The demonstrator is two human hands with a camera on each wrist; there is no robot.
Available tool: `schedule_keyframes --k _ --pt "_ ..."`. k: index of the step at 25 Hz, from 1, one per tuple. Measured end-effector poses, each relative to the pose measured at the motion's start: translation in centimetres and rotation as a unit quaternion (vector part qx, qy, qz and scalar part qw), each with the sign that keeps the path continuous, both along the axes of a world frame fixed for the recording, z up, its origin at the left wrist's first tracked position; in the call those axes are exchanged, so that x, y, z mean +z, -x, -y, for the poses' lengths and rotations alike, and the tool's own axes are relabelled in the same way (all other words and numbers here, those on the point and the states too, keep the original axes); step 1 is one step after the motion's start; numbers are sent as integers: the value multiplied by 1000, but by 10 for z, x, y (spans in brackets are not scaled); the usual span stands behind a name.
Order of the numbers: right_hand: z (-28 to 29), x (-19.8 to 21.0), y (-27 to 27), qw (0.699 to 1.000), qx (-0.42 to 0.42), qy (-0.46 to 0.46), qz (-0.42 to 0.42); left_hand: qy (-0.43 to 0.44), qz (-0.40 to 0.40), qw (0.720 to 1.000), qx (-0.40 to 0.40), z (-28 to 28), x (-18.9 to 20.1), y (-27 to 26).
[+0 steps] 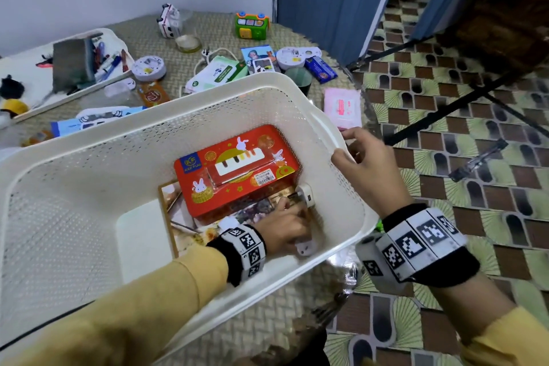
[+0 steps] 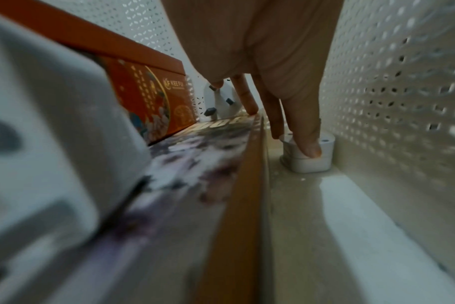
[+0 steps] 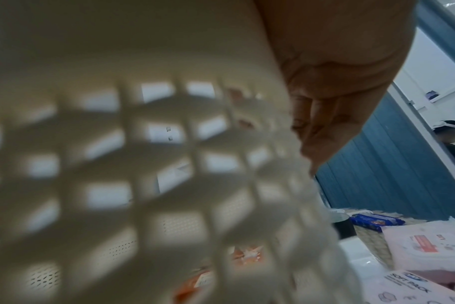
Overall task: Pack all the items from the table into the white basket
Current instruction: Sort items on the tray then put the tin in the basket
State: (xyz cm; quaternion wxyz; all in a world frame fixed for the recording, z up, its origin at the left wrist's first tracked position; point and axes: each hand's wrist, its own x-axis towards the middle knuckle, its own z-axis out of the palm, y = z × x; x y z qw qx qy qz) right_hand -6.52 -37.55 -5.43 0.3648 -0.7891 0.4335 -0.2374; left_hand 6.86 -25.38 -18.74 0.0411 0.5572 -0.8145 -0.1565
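The white basket (image 1: 178, 110) stands tilted on the woven table mat. It holds a red tin box (image 1: 237, 169) lying on a picture board (image 1: 190, 232). A white plug adapter (image 1: 307, 194) leans by the box's right corner. My left hand (image 1: 285, 229) reaches into the basket's near right corner. Its straight fingers (image 2: 304, 131) touch a small white charger (image 2: 307, 158) standing on the basket floor beside the wall. My right hand (image 1: 365, 163) grips the basket's right rim, thumb inside and fingers outside. The right wrist view shows the mesh wall (image 3: 143, 164) close up.
Behind the basket lie a green toy bus (image 1: 252, 25), a toy ambulance (image 1: 168, 21), a wipes pack (image 1: 217, 73), a dark cup (image 1: 298, 80), a blue packet (image 1: 320, 68) and a pink tissue pack (image 1: 341, 107). A tray with pens (image 1: 74, 68) sits at the left. Tiled floor lies to the right.
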Motion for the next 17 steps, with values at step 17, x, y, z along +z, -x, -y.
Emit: schedule_keyframes --k 17 --pt "2 -3 1 1000 -4 3 6 -109 -6 961 256 -79 50 -57"
